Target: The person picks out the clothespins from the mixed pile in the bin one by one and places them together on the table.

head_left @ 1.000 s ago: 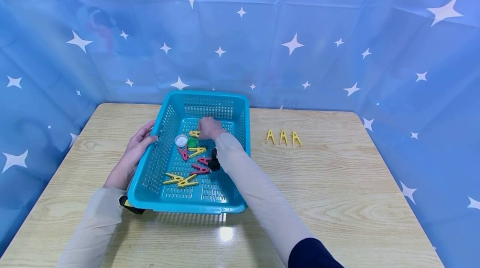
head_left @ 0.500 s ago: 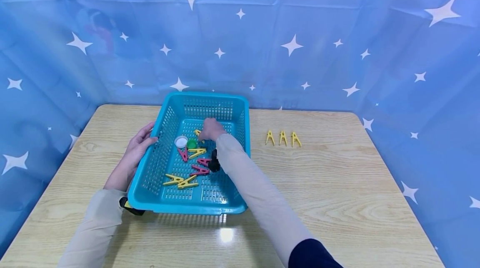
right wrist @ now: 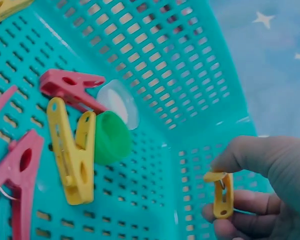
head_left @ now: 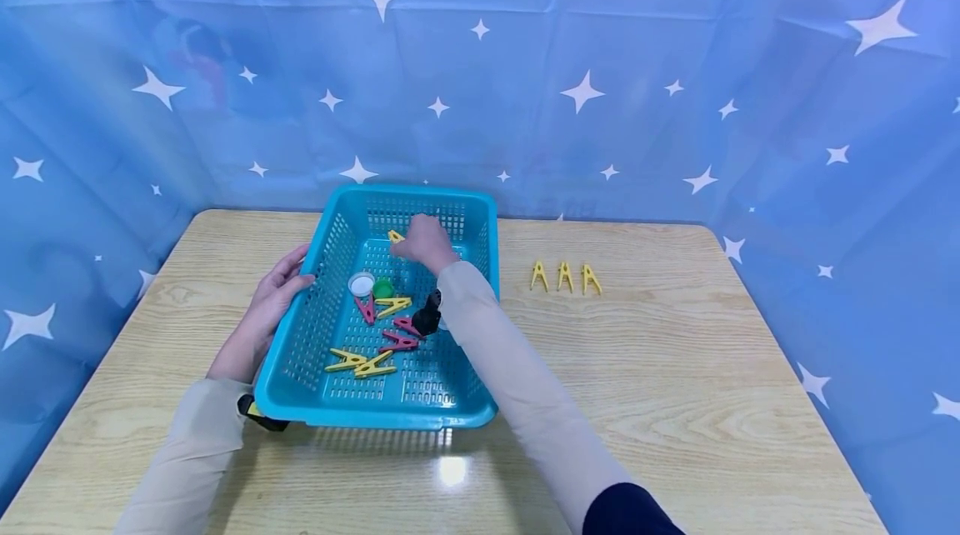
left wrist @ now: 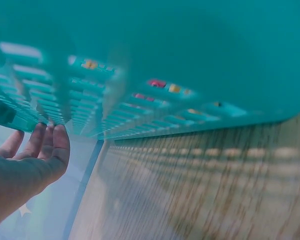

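Note:
A turquoise slotted basket (head_left: 300, 389) stands on the wooden table. My right hand (head_left: 424, 240) is raised inside it near the far wall and pinches a yellow clothespin (head_left: 395, 236) (right wrist: 221, 195) between thumb and fingers. On the basket floor lie several yellow clothespins (head_left: 362, 362) (right wrist: 72, 152) and pink clothespins (head_left: 397, 341) (right wrist: 70, 88), a green cap (head_left: 383, 288) (right wrist: 111, 138) and a white cap (head_left: 362, 282) (right wrist: 116, 101). My left hand (head_left: 273, 291) (left wrist: 42, 152) rests with straight fingers against the basket's left outer wall (left wrist: 155, 65).
Three yellow clothespins (head_left: 564, 276) stand in a row on the table (head_left: 675, 385) to the right of the basket. A blue star-patterned cloth (head_left: 600, 77) encloses the table at the back and both sides. A black camera (head_left: 427, 318) sits on my right wrist.
My right hand has lifted from the basket floor toward the far wall, carrying the yellow clothespin up with it. The left hand has stayed on the basket's side.

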Available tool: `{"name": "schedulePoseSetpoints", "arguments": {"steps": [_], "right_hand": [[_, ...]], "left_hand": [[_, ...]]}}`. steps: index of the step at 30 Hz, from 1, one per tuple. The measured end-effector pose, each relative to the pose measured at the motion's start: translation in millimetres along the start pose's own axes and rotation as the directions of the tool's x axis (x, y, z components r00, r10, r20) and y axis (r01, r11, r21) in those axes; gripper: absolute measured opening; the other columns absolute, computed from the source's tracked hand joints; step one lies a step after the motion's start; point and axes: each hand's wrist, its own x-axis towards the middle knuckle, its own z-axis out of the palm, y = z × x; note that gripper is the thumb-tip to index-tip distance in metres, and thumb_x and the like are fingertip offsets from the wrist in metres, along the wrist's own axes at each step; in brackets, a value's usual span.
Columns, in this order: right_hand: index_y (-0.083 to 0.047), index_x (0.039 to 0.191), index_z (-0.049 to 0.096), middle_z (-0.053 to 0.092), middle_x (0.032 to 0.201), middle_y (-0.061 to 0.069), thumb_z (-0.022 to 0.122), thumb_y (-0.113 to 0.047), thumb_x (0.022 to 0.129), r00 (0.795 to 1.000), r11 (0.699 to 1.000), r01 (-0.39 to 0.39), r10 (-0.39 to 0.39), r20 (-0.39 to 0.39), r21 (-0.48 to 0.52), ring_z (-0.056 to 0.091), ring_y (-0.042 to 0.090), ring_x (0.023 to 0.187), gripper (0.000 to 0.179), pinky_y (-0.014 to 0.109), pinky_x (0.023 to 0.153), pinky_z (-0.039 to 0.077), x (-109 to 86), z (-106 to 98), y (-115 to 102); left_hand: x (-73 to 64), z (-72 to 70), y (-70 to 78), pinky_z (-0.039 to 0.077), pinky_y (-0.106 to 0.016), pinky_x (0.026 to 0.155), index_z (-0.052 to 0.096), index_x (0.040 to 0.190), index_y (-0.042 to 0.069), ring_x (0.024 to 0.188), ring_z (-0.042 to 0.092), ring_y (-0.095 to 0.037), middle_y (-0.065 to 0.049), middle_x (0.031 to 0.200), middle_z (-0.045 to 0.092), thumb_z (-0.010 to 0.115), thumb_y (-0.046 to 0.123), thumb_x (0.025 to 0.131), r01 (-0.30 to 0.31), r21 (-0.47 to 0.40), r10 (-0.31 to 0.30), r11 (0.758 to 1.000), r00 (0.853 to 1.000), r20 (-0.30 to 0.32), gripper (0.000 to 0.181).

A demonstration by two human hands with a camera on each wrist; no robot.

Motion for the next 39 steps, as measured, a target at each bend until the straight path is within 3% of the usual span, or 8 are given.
{"name": "schedulePoseSetpoints", "arguments": {"steps": [14, 21, 31, 39], "right_hand": [[-0.015, 0.052, 0.028, 0.018, 0.049, -0.002, 0.069, -0.027, 0.085, 0.987, 0.993, 0.09, -0.08, -0.14, 0.07, 0.016, 0.012, 0.039, 0.054, 0.025, 0.041, 0.02, -23.3, -28, -6], [-0.015, 0.055, 0.026, 0.016, 0.052, -0.003, 0.068, -0.027, 0.085, 0.982, 0.987, 0.115, -0.097, -0.16, 0.108, 0.014, 0.012, 0.043, 0.053, 0.026, 0.043, 0.019, -36.1, -46, -7], [-0.01, 0.076, 0.041, 0.037, 0.066, 0.002, 0.07, -0.026, 0.084, 0.968, 0.987, 0.114, -0.085, -0.236, 0.111, 0.036, 0.016, 0.055, 0.034, 0.028, 0.054, 0.033, -56.7, -65, 0], [-0.007, 0.081, 0.048, 0.05, 0.072, 0.007, 0.068, -0.021, 0.084, 0.95, 0.985, 0.142, -0.109, -0.292, 0.093, 0.047, 0.019, 0.06, 0.025, 0.027, 0.055, 0.039, -68.7, -78, 16]], "left_hand": [[-0.8, -0.3, 2.3, 0.049, -0.018, 0.079, 0.021, 0.15, 0.017, 0.127, 0.038, -0.024, -0.014, 0.147, 0.026, 0.047, 0.021, 0.098, 0.004, 0.006, -0.004, 1.0, 1.0, 0.005, 0.058], [-0.9, -1.3, 3.8, 0.047, -0.034, 0.091, 0.019, 0.151, 0.019, 0.132, 0.032, -0.033, -0.016, 0.149, 0.024, 0.045, 0.022, 0.099, 0.02, 0.038, -0.02, 0.999, 1.0, 0.007, 0.058], [0.5, -0.9, 3.2, 0.048, -0.019, 0.08, 0.018, 0.151, 0.016, 0.123, 0.039, -0.019, -0.013, 0.147, 0.026, 0.046, 0.016, 0.098, 0.0, -0.015, 0.0, 1.0, 1.0, 0.011, 0.06], [0.4, -1.1, 1.6, 0.049, -0.019, 0.078, 0.019, 0.151, 0.018, 0.126, 0.037, -0.025, -0.015, 0.148, 0.025, 0.047, 0.02, 0.098, 0.008, 0.003, -0.008, 1.0, 1.0, 0.009, 0.059]]}}
